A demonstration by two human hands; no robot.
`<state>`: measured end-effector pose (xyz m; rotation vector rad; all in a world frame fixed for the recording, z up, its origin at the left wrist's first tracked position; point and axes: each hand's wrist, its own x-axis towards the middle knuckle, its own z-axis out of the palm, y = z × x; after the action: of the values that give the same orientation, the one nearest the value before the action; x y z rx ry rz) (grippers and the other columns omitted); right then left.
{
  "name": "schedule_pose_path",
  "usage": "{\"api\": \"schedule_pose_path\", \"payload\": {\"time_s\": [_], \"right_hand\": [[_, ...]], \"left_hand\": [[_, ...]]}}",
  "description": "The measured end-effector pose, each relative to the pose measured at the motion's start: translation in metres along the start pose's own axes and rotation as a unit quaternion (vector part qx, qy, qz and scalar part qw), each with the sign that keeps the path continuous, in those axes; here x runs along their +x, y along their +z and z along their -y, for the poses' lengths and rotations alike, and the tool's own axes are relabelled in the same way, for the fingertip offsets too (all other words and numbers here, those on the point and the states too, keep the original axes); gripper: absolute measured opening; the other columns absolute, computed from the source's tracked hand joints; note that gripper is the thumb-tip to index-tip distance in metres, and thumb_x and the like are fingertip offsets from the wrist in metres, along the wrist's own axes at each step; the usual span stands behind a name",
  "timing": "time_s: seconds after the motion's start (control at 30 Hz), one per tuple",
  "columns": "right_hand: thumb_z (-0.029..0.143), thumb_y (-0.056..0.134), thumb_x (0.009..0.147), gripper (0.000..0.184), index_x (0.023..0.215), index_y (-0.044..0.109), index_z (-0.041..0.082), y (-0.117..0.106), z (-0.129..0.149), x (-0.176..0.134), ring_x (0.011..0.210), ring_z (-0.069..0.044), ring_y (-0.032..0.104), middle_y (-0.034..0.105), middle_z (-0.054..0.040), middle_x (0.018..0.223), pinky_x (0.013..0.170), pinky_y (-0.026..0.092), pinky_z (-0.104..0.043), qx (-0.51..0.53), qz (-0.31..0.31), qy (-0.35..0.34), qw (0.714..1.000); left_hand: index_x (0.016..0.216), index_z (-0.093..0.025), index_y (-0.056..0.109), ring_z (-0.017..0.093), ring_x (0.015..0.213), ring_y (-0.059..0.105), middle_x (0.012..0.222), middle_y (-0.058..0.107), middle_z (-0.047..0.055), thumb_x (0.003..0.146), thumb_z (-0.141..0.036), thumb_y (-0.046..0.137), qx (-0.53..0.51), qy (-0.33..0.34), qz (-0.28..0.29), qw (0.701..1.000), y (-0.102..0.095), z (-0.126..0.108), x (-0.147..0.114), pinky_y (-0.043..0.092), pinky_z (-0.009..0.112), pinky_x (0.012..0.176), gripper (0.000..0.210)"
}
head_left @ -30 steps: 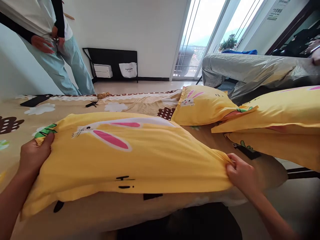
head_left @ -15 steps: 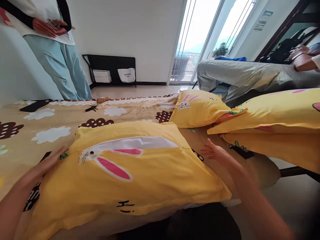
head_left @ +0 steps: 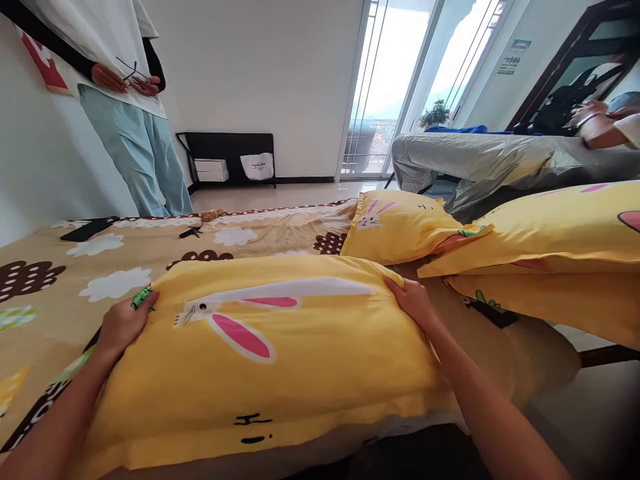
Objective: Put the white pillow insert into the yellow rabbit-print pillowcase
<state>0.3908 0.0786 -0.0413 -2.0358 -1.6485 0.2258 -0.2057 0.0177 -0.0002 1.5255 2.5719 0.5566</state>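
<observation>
Pinching its far corners, the left hand and right hand are holding a yellow rabbit-print pillow at the bed's near side; its cover is seemingly on, slight creases remaining.

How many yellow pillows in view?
4: the held pillow, gripped by the left hand and right hand; the far pillow behind it to the right; the upper pillow and lower pillow, stacked at the right edge. More may be hidden there.
</observation>
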Motion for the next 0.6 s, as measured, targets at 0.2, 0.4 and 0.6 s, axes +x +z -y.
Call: {"api": "schedule_pose_path", "payload": {"time_s": [0.2,0.4,0.6], "right_hand": [[0.045,0.057,0.082,0.033,0.085,0.064,0.013,0.001,0.006,-0.017,0.084,-0.032,0.063,0.067,-0.0199,0.092,0.069,0.043,-0.036,-0.128,0.04,0.014,0.991],[0.039,0.038,0.095,0.034,0.105,0.066,0.022,-0.005,0.106,-0.061,0.103,-0.022,0.059,0.067,-0.0083,0.108,0.091,0.043,-0.032,0.071,0.055,-0.353,0.931],[0.049,0.031,0.097,0.046,0.113,0.067,0.024,0.035,0.107,-0.077,0.104,-0.023,0.061,0.068,-0.0049,0.114,0.092,0.044,-0.035,0.1,0.267,-0.3,0.91]], "left_hand": [[0.122,-0.007,0.05,0.037,0.104,0.06,0.119,0.059,0.024,0.091,-0.049,0.026,0.088,0.074,0.026,0.993,0.014,-0.014,-0.022,0.048,0.043,0.08,0.057],[0.138,-0.027,0.044,0.022,0.133,0.042,0.145,0.045,0.002,0.095,-0.046,0.031,-0.041,0.445,0.132,0.885,0.001,-0.101,-0.084,0.032,0.034,0.112,0.049],[0.126,-0.022,0.057,0.022,0.112,0.058,0.126,0.061,0.007,0.097,-0.049,0.028,-0.042,0.398,0.229,0.887,0.054,-0.111,-0.097,0.046,0.034,0.094,0.049]]}}
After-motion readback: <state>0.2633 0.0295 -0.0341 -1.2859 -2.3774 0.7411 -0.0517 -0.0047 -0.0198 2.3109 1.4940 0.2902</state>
